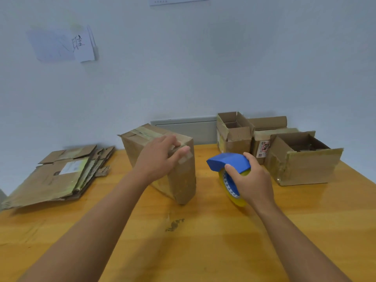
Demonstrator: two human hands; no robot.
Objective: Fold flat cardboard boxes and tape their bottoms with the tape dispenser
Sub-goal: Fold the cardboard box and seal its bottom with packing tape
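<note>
A folded cardboard box stands upside down at the middle of the wooden table, with a strip of tape along its closed bottom. My left hand lies on the box's near top edge, fingers pressing the tape end over the corner. My right hand grips the blue tape dispenser with its yellowish tape roll, just right of the box and apart from it.
A stack of flat cardboard boxes lies at the table's left. Three open-topped boxes stand at the back right by the wall. A dark stain marks the tabletop near me.
</note>
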